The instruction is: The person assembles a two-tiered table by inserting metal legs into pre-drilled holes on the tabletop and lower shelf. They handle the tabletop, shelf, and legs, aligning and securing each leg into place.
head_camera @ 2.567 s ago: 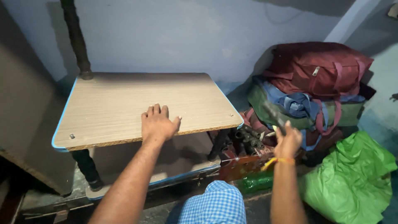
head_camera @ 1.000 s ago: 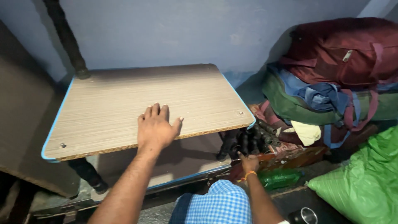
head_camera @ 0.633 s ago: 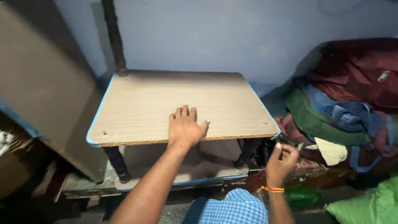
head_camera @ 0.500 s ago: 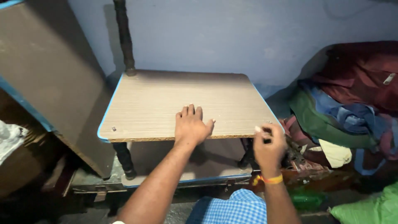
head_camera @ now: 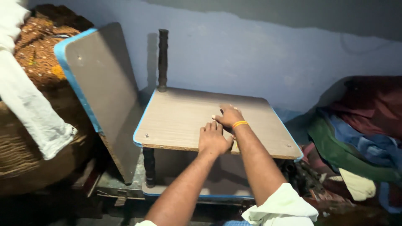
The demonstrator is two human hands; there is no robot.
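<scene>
Blue wall (head_camera: 259,54) behind, and both hands are now down on the wood-grain bench (head_camera: 180,121). The left hand (head_camera: 214,139) lies flat, fingers spread, holding nothing; the right hand (head_camera: 228,117), which a moment ago was off to the right by the bags, has come across just beyond it, fingers curled, whether holding anything unclear. Leaning board (head_camera: 104,92) left, bags (head_camera: 360,129) right.

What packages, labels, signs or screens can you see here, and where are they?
None in view: no package, label, sign or screen.
Only a blue-edged wooden tabletop under the left hand and right hand, a leaning board at left, and bags and folded cloth at right.
</scene>
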